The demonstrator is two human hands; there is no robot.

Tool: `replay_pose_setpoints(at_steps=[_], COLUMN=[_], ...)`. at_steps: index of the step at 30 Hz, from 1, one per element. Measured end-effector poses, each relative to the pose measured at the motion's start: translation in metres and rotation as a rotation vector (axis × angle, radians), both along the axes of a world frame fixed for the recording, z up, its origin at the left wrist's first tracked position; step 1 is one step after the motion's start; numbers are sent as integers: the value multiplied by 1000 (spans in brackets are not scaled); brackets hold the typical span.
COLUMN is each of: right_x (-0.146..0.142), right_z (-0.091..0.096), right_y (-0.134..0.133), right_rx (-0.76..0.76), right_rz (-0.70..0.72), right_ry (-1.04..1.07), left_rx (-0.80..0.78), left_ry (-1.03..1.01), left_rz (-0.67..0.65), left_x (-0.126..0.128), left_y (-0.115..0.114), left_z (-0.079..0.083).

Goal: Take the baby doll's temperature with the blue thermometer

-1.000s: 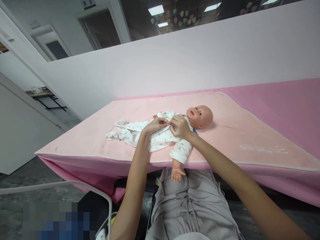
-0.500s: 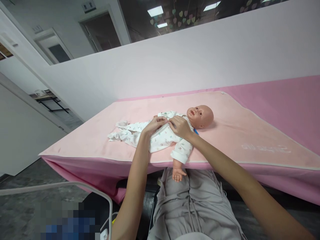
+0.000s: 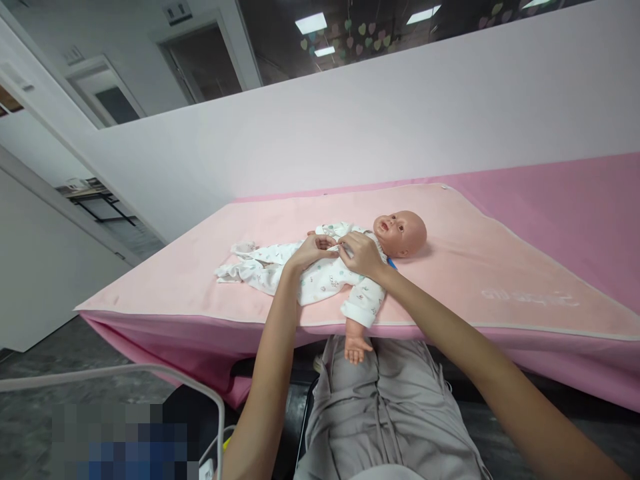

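A baby doll (image 3: pixel 407 233) lies on its back, head to the right, feet to the left. It wears a white patterned romper (image 3: pixel 320 280), and one doll hand (image 3: pixel 357 348) hangs over the table's near edge. At the chest, my left hand (image 3: pixel 314 251) pinches the front of the romper between thumb and fingers. My right hand (image 3: pixel 361 253) grips the same fabric just beside it, fingertips almost meeting the left ones. Whatever small fastening may be between the fingertips is too small to make out. A bit of blue (image 3: pixel 392 263) shows under the doll's neck.
A peach mat (image 3: pixel 450 287) covers a table draped in pink cloth (image 3: pixel 575 200). Behind it rises a white wall (image 3: pixel 400 127) with a window above. At the lower left are a curved pale rail (image 3: pixel 150 368) and a black seat. Grey-trousered legs (image 3: pixel 380 407) are under the near edge.
My left thumb and fingers have spread slightly apart at the romper front, and the right fingers have shifted a little. The doll has stayed in place.
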State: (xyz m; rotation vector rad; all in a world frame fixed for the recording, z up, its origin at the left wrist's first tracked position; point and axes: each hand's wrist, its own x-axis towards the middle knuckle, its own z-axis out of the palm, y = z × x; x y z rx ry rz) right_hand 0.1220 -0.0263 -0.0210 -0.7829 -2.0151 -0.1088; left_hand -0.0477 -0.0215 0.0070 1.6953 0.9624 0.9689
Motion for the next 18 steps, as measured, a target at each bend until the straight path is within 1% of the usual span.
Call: replay_pose_setpoints(at_steps=[3,10,18], right_x=[1,2,2], right_z=[1,1,1], right_y=[-1,-1,-2], right_rx=[-4,-20,-29], right_rz=[8,31,42], right_ry=[3,4,-7], left_rx=[5,42,145], left_ry=[5,32,100], left_rz=[25,24,71], left_x=[0,-1,4], left_y=[1,0,-8], left_z=[0,0,4])
